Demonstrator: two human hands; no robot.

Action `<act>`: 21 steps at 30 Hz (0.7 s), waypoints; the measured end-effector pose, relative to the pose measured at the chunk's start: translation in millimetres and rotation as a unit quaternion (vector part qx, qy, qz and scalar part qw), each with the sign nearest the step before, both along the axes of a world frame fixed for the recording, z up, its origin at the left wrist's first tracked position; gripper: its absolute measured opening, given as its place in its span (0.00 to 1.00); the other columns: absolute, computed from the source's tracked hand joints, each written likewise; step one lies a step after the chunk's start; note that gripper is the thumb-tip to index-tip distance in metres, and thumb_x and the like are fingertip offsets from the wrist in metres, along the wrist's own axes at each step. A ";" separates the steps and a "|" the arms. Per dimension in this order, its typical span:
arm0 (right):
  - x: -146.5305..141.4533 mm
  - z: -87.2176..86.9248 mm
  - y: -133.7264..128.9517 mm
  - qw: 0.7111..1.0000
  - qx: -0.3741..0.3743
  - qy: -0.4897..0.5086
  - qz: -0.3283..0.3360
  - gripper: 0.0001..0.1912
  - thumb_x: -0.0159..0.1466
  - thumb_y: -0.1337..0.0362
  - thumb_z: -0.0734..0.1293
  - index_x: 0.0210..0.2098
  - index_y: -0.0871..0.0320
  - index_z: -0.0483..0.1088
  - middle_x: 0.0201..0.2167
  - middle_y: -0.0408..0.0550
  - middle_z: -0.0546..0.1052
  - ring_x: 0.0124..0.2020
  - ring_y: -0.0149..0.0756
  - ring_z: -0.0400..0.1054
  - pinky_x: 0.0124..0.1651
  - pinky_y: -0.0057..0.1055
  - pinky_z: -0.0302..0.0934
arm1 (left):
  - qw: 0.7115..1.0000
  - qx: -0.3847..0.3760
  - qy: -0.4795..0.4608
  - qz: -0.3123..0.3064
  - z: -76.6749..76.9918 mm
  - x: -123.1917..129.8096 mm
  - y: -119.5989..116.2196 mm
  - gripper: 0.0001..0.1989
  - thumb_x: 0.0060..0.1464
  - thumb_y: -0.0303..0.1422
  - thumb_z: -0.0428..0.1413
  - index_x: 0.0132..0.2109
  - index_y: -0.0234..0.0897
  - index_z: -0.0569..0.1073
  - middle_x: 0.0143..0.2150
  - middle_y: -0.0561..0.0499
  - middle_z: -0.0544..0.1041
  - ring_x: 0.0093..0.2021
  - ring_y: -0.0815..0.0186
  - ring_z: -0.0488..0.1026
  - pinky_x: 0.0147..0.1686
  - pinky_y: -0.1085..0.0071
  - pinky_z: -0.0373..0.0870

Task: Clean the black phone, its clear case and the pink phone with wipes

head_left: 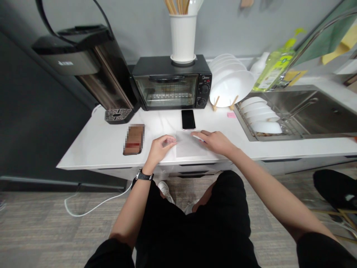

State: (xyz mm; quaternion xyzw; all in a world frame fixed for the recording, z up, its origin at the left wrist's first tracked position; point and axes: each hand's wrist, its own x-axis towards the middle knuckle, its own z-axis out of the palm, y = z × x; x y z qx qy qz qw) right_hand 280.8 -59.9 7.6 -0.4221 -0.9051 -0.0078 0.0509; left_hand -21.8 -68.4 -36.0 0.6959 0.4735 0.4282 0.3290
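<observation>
A thin whitish translucent sheet (pixel 188 147) lies on the white counter near its front edge. My left hand (pixel 161 147) is at the sheet's left edge, thumb and forefinger closed toward each other; whatever they pinch is too small to make out. Over the sheet's right part is my right hand (pixel 214 141), its fingers wrapped round a slim white object (pixel 198 138) like a pen. A dark phone (pixel 188 119) lies just behind the sheet. Left of my left hand is a brown, blurred-out rectangular object (pixel 134 139).
Along the back of the counter (pixel 80 145) stand a tall dispenser (pixel 111 78), a toaster oven (pixel 170 89) topped by a white utensil holder (pixel 183 37), and racked plates (pixel 232 87). A sink (pixel 326 111) with bowls (pixel 262 115) and a soap bottle (pixel 275 69) are right.
</observation>
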 end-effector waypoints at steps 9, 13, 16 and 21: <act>-4.7 -36.6 -141.4 0.988 -0.063 0.096 0.101 0.32 0.79 0.61 0.57 0.79 0.45 0.45 0.43 0.47 0.81 0.35 0.37 0.77 0.35 0.28 0.64 | 0.986 -0.051 0.072 -0.140 3.7 35.6 -119.8 0.18 0.61 0.49 0.64 0.41 0.37 0.84 0.33 0.50 0.79 0.33 0.66 0.73 0.37 0.71 0.67; -22.4 -72.2 -181.9 0.977 -0.126 0.147 0.094 0.31 0.78 0.63 0.60 0.77 0.45 0.50 0.44 0.47 0.82 0.36 0.36 0.78 0.38 0.28 0.67 | 0.964 -0.120 0.147 -0.187 -9.7 47.0 -150.8 0.20 0.58 0.49 0.67 0.30 0.35 0.79 0.29 0.51 0.77 0.32 0.66 0.72 0.35 0.71 0.61; -30.4 -94.1 -210.8 0.957 -0.191 0.205 0.073 0.30 0.76 0.64 0.62 0.75 0.45 0.55 0.49 0.48 0.83 0.43 0.39 0.81 0.45 0.31 0.72 | 0.947 -0.190 0.180 -0.185 -21.5 48.9 -170.4 0.23 0.55 0.50 0.69 0.27 0.35 0.77 0.27 0.52 0.75 0.29 0.67 0.70 0.32 0.71 0.56; -38.3 -121.0 -255.5 0.913 -0.234 0.334 0.015 0.26 0.73 0.65 0.63 0.69 0.47 0.64 0.53 0.51 0.83 0.47 0.42 0.82 0.49 0.34 0.76 | 0.935 -0.237 0.184 -0.189 -35.8 56.1 -197.9 0.21 0.56 0.45 0.70 0.27 0.35 0.74 0.26 0.54 0.74 0.29 0.68 0.67 0.32 0.70 0.52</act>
